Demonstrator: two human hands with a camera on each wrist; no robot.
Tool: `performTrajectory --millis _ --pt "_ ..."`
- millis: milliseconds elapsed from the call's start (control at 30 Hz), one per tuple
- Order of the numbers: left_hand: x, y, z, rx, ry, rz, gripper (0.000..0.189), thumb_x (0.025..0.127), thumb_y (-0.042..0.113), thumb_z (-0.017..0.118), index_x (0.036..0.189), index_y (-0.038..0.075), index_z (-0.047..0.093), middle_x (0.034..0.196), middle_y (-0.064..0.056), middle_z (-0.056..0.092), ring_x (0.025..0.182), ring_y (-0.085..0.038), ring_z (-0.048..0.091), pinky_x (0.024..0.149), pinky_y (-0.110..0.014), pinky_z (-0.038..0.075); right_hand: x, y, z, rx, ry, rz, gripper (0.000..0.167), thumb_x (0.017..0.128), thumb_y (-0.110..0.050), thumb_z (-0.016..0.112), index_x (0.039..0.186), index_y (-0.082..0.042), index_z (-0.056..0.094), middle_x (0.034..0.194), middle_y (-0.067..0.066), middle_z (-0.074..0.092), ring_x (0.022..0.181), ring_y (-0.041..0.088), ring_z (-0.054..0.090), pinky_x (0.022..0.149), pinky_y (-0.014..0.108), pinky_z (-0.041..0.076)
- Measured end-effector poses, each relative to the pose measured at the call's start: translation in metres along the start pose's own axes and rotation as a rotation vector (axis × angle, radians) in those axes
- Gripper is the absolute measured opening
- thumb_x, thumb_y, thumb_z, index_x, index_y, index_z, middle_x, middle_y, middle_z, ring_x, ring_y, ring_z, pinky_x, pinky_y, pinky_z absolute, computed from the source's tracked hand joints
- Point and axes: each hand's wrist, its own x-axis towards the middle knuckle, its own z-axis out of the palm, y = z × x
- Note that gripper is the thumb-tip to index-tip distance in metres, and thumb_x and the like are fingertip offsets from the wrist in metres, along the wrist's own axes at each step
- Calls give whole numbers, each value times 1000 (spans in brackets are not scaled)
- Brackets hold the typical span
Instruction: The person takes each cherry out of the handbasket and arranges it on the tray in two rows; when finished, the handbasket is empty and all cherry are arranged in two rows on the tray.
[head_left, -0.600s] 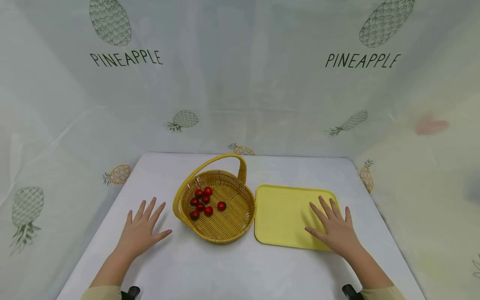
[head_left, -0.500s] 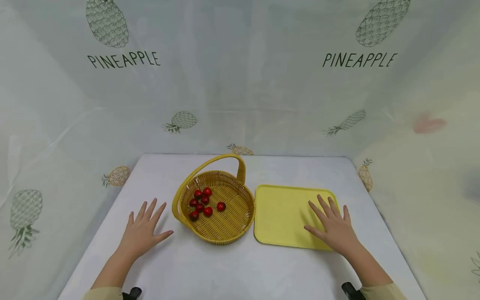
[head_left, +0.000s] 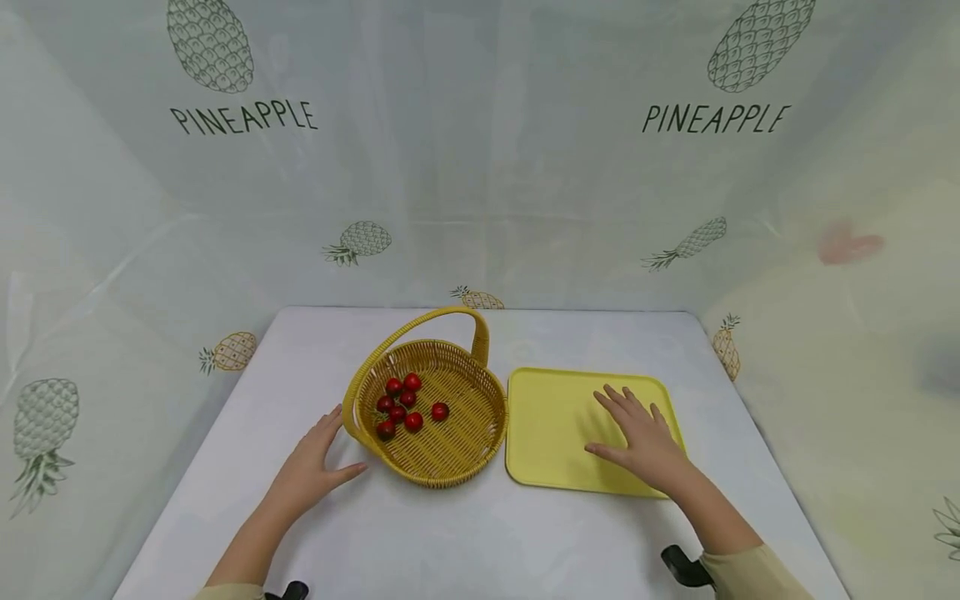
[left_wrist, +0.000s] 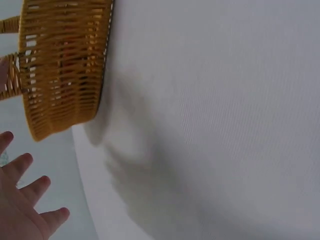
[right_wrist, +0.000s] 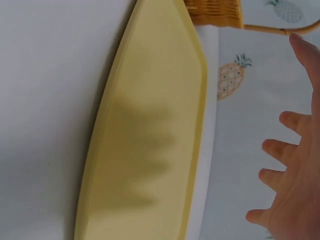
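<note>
A round yellow wicker basket [head_left: 465, 442] with a tall arched handle stands mid-table. Several small dark-red fruits, cherries [head_left: 413, 422] by their look, lie in its left half. Just left of the basket hovers my left hand [head_left: 307, 475], its fingers extended toward the rim and the thumb spread; the left wrist view shows a gap between fingers and basket. My right hand [head_left: 645, 446] is held above the right part of a yellow rectangular tray [head_left: 551, 425], fingers spread and slightly bent, casting a shadow on it. Neither hand holds anything.
The white table [head_left: 465, 542] carries basket and tray side by side, their edges almost touching. Behind and beside it hangs a pale curtain [head_left: 465, 167] printed with pineapples. The basket's handle [head_left: 405, 329] arches above its rim.
My left hand has moved right and closer to the basket, its fingers drawn nearer together. My right hand has shifted left over the tray. Basket, fruits and tray stay in place.
</note>
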Motion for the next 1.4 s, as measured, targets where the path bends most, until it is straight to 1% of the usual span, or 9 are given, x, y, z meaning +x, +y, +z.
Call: performTrajectory --millis 167,367,533,633,733,933,1133,1200,1400 --pt "-5 10 7 -180 10 -77 86 78 33 84 148 10 38 149 -20 38 136 -43 33 105 -61 28 9 -11 1 74 -32 -40 86 84 -61 66 148 -10 40 152 14 35 141 40 24 106 65 18" --pt "-7 26 11 -348 40 -174 72 81 20 82 141 6 45 142 -20 46 126 -39 46 102 -52 39 21 -29 -2 178 -63 -90 83 83 -60 69 146 -11 44 149 12 41 138 37 33 106 59 28" --pt "-7 34 15 -439 69 -251 66 82 23 81 136 5 49 136 -18 51 120 -35 52 99 -49 43 31 -43 -3 241 -77 -145 77 83 -53 72 143 -11 47 144 7 47 134 32 40 105 54 32" --pt "-7 36 18 -489 77 -291 63 82 24 81 133 4 51 132 -18 54 117 -34 55 97 -46 45 37 -51 -3 303 -102 -164 74 84 -50 73 143 -13 48 144 4 47 134 29 40 106 52 32" --pt "-6 39 21 -544 86 -332 61 81 21 82 132 4 52 129 -18 55 115 -34 57 93 -41 49 43 -60 -3 359 -137 -168 73 84 -49 74 143 -14 48 144 3 47 134 27 39 107 51 32" --pt "-5 45 22 -610 105 -402 61 79 17 83 130 3 53 127 -21 55 113 -38 59 83 -35 54 56 -79 -1 395 -190 -192 70 84 -45 75 141 -14 50 142 3 49 133 27 41 106 51 33" --pt "-4 50 22 -670 105 -418 60 80 11 82 131 0 52 124 -21 56 106 -34 63 81 -32 54 71 -94 8 430 -236 -234 61 86 -29 77 140 -14 52 140 2 51 132 24 42 106 48 34" --pt "-3 51 23 -673 106 -424 61 80 10 82 132 0 52 123 -21 56 104 -33 64 80 -32 54 75 -99 10 436 -253 -245 60 86 -27 77 139 -13 53 139 2 52 131 23 43 105 47 35" --pt "-1 50 25 -636 101 -439 61 79 11 82 131 0 53 121 -21 57 104 -33 64 79 -34 54 87 -114 16 458 -314 -245 62 86 -33 76 139 -11 52 134 2 57 127 22 48 104 44 37"
